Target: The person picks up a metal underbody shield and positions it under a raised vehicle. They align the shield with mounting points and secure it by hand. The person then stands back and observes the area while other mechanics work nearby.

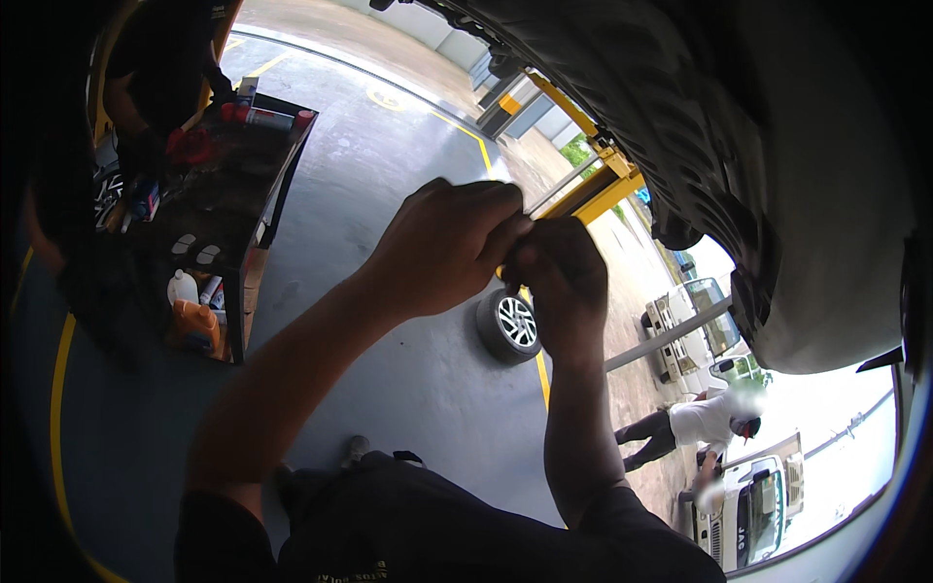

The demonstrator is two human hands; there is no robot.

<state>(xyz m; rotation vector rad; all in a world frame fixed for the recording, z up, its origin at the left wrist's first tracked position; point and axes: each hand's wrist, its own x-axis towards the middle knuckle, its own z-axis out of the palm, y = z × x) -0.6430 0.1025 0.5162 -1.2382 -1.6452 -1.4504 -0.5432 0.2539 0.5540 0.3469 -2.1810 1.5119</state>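
My left hand and my right hand are raised in the middle of the head view, their fingertips meeting. The fingers of both are curled closed. Whatever they pinch, if anything, is too small or hidden to make out. Behind my right hand, a wheel with a tyre lies on the grey floor. Above and to the right is the dark underside of a raised vehicle.
Yellow lift parts stand beyond my hands. On the left, a dark workbench holds red items and two flat pads; jugs sit below. A person stands behind it. People and trucks are outside, right.
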